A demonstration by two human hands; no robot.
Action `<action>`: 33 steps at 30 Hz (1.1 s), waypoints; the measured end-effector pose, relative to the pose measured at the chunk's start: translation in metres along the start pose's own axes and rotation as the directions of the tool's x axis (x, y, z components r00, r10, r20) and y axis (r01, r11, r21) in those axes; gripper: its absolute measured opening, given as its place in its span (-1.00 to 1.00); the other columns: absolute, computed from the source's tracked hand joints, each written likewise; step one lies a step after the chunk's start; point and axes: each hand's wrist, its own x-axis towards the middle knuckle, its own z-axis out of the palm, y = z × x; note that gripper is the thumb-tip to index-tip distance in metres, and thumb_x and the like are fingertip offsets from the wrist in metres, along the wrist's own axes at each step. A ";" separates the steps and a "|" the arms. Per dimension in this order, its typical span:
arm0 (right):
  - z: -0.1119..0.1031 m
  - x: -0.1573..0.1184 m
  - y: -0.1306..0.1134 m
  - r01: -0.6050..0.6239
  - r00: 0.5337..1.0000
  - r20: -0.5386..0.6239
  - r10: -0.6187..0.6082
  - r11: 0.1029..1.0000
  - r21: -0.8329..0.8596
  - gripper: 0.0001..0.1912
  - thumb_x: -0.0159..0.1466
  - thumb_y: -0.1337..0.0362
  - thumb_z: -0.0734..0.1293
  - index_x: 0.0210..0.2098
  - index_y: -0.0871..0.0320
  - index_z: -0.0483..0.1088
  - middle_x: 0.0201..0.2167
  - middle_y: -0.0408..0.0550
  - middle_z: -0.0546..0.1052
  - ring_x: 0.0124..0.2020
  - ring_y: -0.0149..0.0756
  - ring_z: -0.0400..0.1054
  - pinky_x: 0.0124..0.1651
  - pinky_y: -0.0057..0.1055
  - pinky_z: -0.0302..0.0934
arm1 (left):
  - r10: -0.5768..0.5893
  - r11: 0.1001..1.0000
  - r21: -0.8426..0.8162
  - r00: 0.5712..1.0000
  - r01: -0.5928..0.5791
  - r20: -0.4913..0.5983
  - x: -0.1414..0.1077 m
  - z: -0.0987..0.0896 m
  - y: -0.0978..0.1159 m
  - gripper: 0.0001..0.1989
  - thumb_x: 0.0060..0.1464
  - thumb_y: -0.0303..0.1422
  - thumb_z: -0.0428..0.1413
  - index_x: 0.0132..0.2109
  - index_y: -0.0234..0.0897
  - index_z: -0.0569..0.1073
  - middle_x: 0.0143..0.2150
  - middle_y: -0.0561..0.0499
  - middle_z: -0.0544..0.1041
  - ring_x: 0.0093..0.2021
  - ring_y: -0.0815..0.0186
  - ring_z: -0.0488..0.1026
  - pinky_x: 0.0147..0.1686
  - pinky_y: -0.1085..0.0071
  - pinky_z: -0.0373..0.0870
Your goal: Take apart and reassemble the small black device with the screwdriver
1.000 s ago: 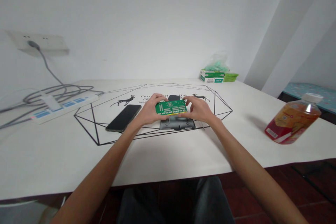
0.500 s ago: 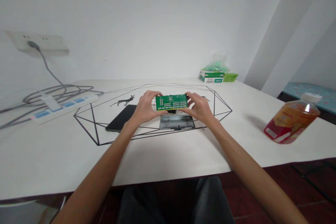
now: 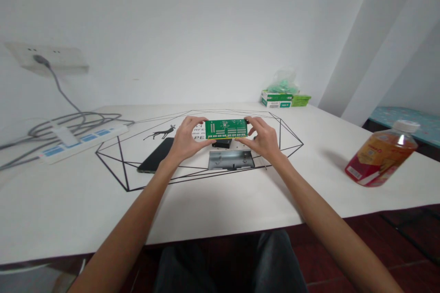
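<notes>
A green circuit board [image 3: 226, 129] is held up above the table, its flat face turned toward me. My left hand [image 3: 187, 137] pinches its left end, fingers over the top edge and thumb below. At the opposite end my right hand [image 3: 261, 137] grips it the same way. Below the board, a grey metal housing [image 3: 231, 160] lies open side up on the table. Behind that sits a small black box [image 3: 222, 143], partly covered by the board. A thin rod-like tool [image 3: 264, 164] lies by my right wrist, mostly hidden.
A black phone [image 3: 156, 155] lies left of my left hand. Further left are a white power strip [image 3: 85, 139] and coiled grey cables [image 3: 37, 132]. On the right stands a drink bottle [image 3: 381, 153]. Green-and-white boxes [image 3: 277, 99] with a plastic bag sit at the back.
Both hands have raised the circuit board slightly and levelled it, so more of the black box and metal housing shows beneath. The grip is unchanged.
</notes>
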 end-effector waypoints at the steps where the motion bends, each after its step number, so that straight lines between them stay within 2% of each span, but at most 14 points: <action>1: -0.001 -0.001 -0.002 -0.001 1.000 0.000 0.001 1.000 -0.011 -0.34 0.20 -0.14 0.28 0.13 0.16 0.26 0.05 0.09 0.41 -0.29 -0.31 0.43 -0.22 -0.46 0.24 | -0.002 1.000 0.007 1.000 0.002 0.002 0.000 0.000 -0.001 -0.49 -0.07 -0.17 0.28 0.02 -0.18 0.37 -0.11 -0.03 0.44 -0.07 0.16 0.38 -0.03 0.22 0.34; 4: -0.002 -0.003 -0.009 0.005 1.000 0.020 -0.004 0.999 -0.052 -0.34 0.23 -0.15 0.23 0.17 0.15 0.24 0.06 0.12 0.40 -0.23 -0.27 0.43 -0.22 -0.45 0.24 | -0.013 0.999 0.053 1.000 0.012 0.020 -0.002 0.002 -0.004 -0.50 -0.05 -0.17 0.27 0.04 -0.17 0.38 -0.13 -0.03 0.43 -0.09 0.16 0.39 -0.06 0.23 0.33; 9: 0.001 -0.008 -0.019 0.103 0.995 -0.002 -0.103 0.991 -0.080 -0.34 0.27 -0.12 0.19 0.21 0.16 0.21 0.02 0.12 0.41 -0.19 -0.24 0.42 -0.22 -0.44 0.25 | -0.039 0.991 0.134 0.997 0.030 0.066 -0.006 0.008 -0.012 -0.51 -0.02 -0.13 0.24 0.05 -0.17 0.40 -0.13 -0.06 0.44 -0.07 0.13 0.38 -0.07 0.22 0.32; 14: 0.001 -0.007 -0.015 0.068 0.998 -0.013 -0.069 0.995 -0.078 -0.34 0.28 -0.13 0.18 0.21 0.17 0.20 0.00 0.10 0.41 -0.26 -0.29 0.42 -0.27 -0.44 0.25 | -0.046 0.998 0.040 0.999 0.045 0.015 -0.004 0.005 -0.013 -0.46 -0.06 -0.07 0.26 0.06 -0.14 0.42 -0.16 -0.03 0.46 -0.12 0.17 0.41 -0.08 0.24 0.35; 19: -0.001 -0.001 -0.001 -0.019 1.000 0.006 0.020 0.996 -0.091 -0.29 0.21 -0.17 0.25 0.18 0.18 0.22 0.01 0.10 0.41 -0.28 -0.28 0.43 -0.29 -0.45 0.21 | -0.011 0.998 -0.060 0.999 0.008 -0.045 0.001 -0.003 0.002 -0.43 -0.09 -0.07 0.27 0.06 -0.15 0.42 -0.15 -0.02 0.48 -0.13 0.21 0.42 -0.09 0.28 0.39; 24: 0.005 0.000 0.010 -0.053 0.988 0.140 0.065 0.994 -0.091 -0.36 0.19 -0.10 0.32 0.13 0.15 0.26 0.03 0.06 0.40 -0.33 -0.31 0.44 -0.27 -0.44 0.19 | 0.056 0.998 0.005 0.998 -0.056 -0.038 -0.001 0.000 0.021 -0.52 -0.04 -0.14 0.25 0.03 -0.18 0.44 -0.14 -0.05 0.47 -0.12 0.19 0.43 -0.09 0.28 0.38; 27: 0.008 0.000 0.013 -0.058 0.986 0.153 0.067 0.996 -0.061 -0.38 0.19 -0.06 0.34 0.11 0.16 0.28 0.03 0.04 0.41 -0.38 -0.36 0.44 -0.25 -0.44 0.20 | 0.065 0.997 0.044 0.998 -0.064 -0.021 -0.003 0.002 0.027 -0.54 -0.02 -0.15 0.23 0.03 -0.18 0.44 -0.10 -0.08 0.47 -0.09 0.15 0.42 -0.09 0.24 0.38; 30: 0.005 0.001 0.015 -0.082 0.989 0.121 0.082 0.997 -0.002 -0.36 0.13 -0.04 0.41 0.11 0.12 0.31 0.00 0.01 0.44 -0.35 -0.36 0.45 -0.23 -0.43 0.23 | 0.062 0.998 0.022 0.997 -0.061 -0.040 -0.002 0.002 0.026 -0.52 -0.03 -0.13 0.23 0.03 -0.20 0.44 -0.13 -0.07 0.49 -0.11 0.17 0.44 -0.11 0.26 0.38; 33: 0.002 0.002 0.014 -0.120 0.991 0.086 0.106 0.975 0.188 -0.38 0.06 -0.03 0.45 0.05 0.10 0.38 -0.03 -0.03 0.48 -0.28 -0.32 0.47 -0.19 -0.41 0.29 | -0.015 0.998 -0.068 0.997 0.010 -0.076 0.000 0.002 0.022 -0.49 -0.08 -0.08 0.26 -0.02 -0.25 0.47 -0.22 -0.04 0.53 -0.25 0.25 0.47 -0.17 0.34 0.40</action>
